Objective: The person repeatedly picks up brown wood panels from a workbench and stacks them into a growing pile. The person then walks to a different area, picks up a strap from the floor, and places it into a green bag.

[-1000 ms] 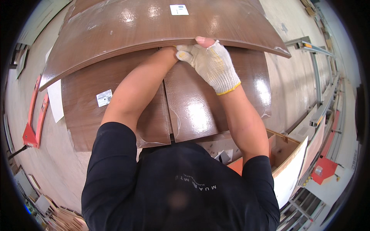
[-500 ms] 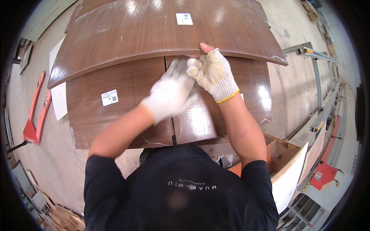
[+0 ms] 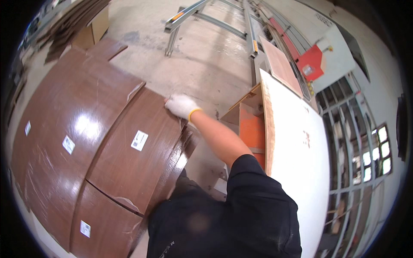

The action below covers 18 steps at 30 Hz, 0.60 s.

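My right hand, in a white knit glove with a yellow cuff, is at the outer edge of a brown wood-grain panel. Its fingers look curled in, with a bare fingertip poking out of the glove; whether they grip anything is hidden. That panel carries a white label and shiny clear film. Beside it lies a larger brown panel, also labelled and glossy. A smaller brown panel adjoins them at the lower left, across a dark gap. My left hand is out of view.
Close on my right stand a large white board and an open wooden box with orange inside. Ahead is a grey metal roller frame. A red machine part and a grey rack are farther right. Brown boards are stacked at the far left.
My view has swung to the right, so the panels now lie on the left. My hands have parted; the left has left the view, and the right is at a panel's outer edge.
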Each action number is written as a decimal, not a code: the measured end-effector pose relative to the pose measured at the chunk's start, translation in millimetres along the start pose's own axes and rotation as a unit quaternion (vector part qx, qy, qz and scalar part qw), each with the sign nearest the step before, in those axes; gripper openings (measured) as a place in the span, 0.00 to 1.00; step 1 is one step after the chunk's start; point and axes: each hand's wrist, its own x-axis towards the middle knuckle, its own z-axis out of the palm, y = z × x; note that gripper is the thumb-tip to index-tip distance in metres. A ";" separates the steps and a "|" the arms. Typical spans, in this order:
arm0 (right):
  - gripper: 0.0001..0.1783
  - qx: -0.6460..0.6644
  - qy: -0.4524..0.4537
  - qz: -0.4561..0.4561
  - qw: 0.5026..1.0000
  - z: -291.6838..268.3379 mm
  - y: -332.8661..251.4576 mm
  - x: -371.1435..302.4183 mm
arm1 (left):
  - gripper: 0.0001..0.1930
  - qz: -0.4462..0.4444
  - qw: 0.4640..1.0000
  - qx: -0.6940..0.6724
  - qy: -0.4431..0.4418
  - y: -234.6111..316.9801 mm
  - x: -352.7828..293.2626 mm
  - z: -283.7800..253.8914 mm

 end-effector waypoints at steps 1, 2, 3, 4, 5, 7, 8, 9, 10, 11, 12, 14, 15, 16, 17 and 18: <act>0.27 0.090 -0.015 0.037 0.995 5.9 3.9 -0.3 | 0.27 -0.102 0.993 0.024 -0.053 -7.1 5.8 -2.6; 0.28 0.088 -0.023 0.010 0.996 7.7 8.1 -0.7 | 0.27 -0.110 0.992 0.035 -0.058 -9.8 14.8 -1.4; 0.28 0.098 -0.017 0.003 0.995 11.4 6.9 -4.1 | 0.27 -0.115 0.990 0.043 -0.067 -12.5 22.7 0.2; 0.28 0.110 -0.012 -0.008 0.994 11.2 7.3 -6.6 | 0.27 -0.115 0.989 0.053 -0.079 -11.9 29.9 4.0; 0.28 0.125 0.004 -0.015 0.992 11.4 5.1 -11.2 | 0.29 -0.039 0.996 0.070 -0.026 -12.3 36.3 7.5; 0.28 0.081 0.014 -0.024 0.996 8.7 0.6 -19.5 | 0.33 0.108 0.986 0.096 0.084 -12.1 45.3 13.3; 0.27 0.088 0.003 -0.010 0.996 8.0 -2.2 -23.9 | 0.33 0.099 0.985 0.092 0.103 -13.1 47.0 14.5; 0.27 0.101 0.011 -0.001 0.995 6.8 -3.5 -28.2 | 0.33 0.103 0.988 0.073 0.088 -14.2 49.0 15.6; 0.27 0.105 0.009 0.008 0.994 6.6 -5.6 -31.8 | 0.33 0.102 0.991 0.053 0.073 -15.9 49.2 14.8; 0.26 0.110 0.006 0.017 0.994 5.9 -6.3 -34.0 | 0.33 0.101 0.992 0.035 0.059 -16.9 49.7 14.5; 0.26 0.115 0.010 0.017 0.993 5.4 -7.4 -34.5 | 0.33 0.089 0.993 0.036 0.062 -17.8 49.5 13.3; 0.27 0.114 0.002 0.030 0.993 3.8 -11.0 -29.2 | 0.32 0.071 0.994 0.035 0.069 -17.5 50.7 11.9; 0.27 0.113 -0.010 0.042 0.993 3.4 -14.3 -24.4 | 0.31 0.071 0.994 0.039 0.067 -17.1 52.9 12.5; 0.28 0.101 -0.011 0.016 0.995 2.6 -18.8 -17.5 | 0.31 0.068 0.995 0.034 0.070 -17.6 55.8 13.1; 0.28 0.087 -0.021 -0.002 0.996 2.0 -25.9 -8.5 | 0.30 0.068 0.996 0.017 0.064 -17.9 60.8 15.6; 0.29 0.074 -0.020 -0.019 0.997 2.9 -34.4 0.3 | 0.30 0.065 0.996 -0.006 0.059 -20.0 66.1 17.4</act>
